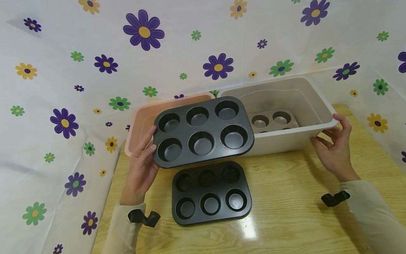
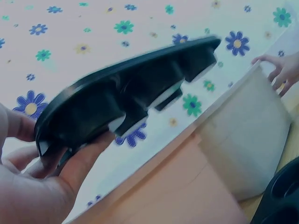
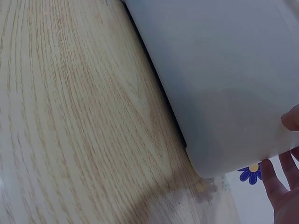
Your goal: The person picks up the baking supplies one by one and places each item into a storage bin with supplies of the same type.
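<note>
My left hand point(image 1: 142, 174) grips the left end of a black six-cup muffin pan point(image 1: 184, 132), tilted with its cups facing the head camera. In the left wrist view this pan point(image 2: 93, 100) shows its underside, raised above the pink bin. My right hand point(image 1: 336, 151) holds the front right corner of a white plastic bin point(image 1: 279, 143), fingers at the rim and thumb against the front wall. Inside that bin lies a brownish muffin pan point(image 1: 271, 119), partly hidden by the front wall. A second black muffin pan point(image 1: 219, 189) rests on the table below the raised one.
A pink bin point(image 1: 139, 121) stands left of the white one, partly covered by the raised pan. Both bins sit at the back of the wooden table point(image 1: 285, 211), against a white flower-print sheet point(image 1: 177, 46) that also runs along the left and right sides.
</note>
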The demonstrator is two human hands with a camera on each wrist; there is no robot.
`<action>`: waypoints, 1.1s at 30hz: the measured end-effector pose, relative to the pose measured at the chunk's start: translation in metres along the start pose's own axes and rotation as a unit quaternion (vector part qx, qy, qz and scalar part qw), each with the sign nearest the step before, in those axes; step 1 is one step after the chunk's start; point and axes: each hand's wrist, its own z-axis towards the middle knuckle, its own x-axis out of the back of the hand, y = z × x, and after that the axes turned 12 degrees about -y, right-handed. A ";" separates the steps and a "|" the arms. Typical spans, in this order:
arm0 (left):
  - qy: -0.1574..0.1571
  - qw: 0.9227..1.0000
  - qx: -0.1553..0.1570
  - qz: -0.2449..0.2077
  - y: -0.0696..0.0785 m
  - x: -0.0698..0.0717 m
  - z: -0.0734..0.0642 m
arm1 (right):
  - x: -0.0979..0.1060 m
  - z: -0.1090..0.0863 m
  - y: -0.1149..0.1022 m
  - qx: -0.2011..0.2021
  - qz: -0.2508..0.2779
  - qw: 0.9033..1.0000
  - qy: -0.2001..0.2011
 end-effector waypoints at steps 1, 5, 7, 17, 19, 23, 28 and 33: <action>0.009 1.000 0.006 0.007 -0.001 -0.003 0.003 | 0.000 0.000 0.000 0.000 -0.002 1.000 0.000; 0.041 0.998 0.029 0.029 -0.005 -0.017 0.017 | 0.000 0.000 0.000 0.004 -0.003 1.000 -0.002; 0.042 0.998 0.032 0.028 -0.008 -0.022 0.023 | 0.001 -0.001 0.000 0.007 -0.005 1.000 -0.004; 0.027 0.999 0.036 0.010 -0.020 -0.044 0.057 | -0.001 -0.001 0.000 0.014 -0.003 1.000 -0.006; 0.030 0.999 0.039 0.011 -0.023 -0.049 0.065 | -0.001 -0.001 0.000 0.012 0.006 1.000 -0.003; 0.040 0.998 0.051 0.018 -0.030 -0.055 0.076 | -0.001 -0.001 0.001 0.010 0.019 1.000 0.000; 0.044 0.997 0.061 0.027 -0.037 -0.060 0.087 | -0.002 -0.002 0.003 0.015 0.001 1.000 -0.003; 0.027 0.997 0.064 0.027 -0.041 -0.067 0.098 | -0.001 -0.002 0.002 0.022 -0.007 1.000 -0.002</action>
